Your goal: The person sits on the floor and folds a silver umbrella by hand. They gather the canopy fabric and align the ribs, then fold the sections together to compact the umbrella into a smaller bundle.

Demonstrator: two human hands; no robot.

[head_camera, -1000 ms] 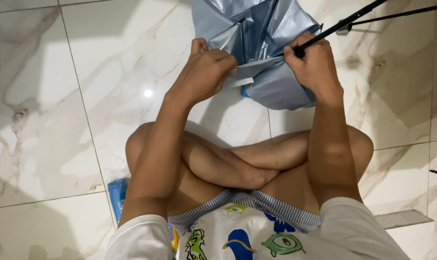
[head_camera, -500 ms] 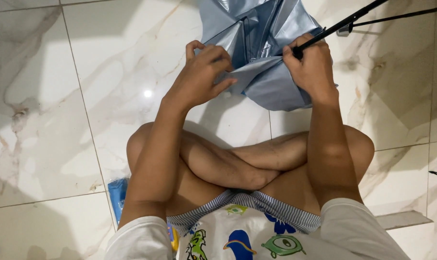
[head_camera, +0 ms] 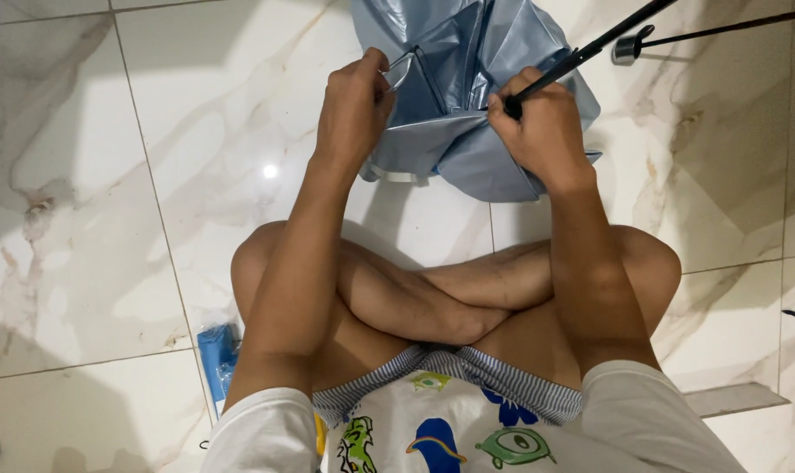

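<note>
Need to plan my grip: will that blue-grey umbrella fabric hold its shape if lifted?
Probably not: the shiny blue-grey umbrella fabric creases and sags between the hands, so likely floppy and light. Its sheen suggests slipperiness. The thin black rod looks stiff.

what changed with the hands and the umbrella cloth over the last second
The left hand worked its pinch along the grey-blue umbrella cloth, lifting a fold edge a little higher. The right hand kept its grip on the black rod. The crossed legs, the marble floor and the blue packet by the knee stayed as they were.
</note>
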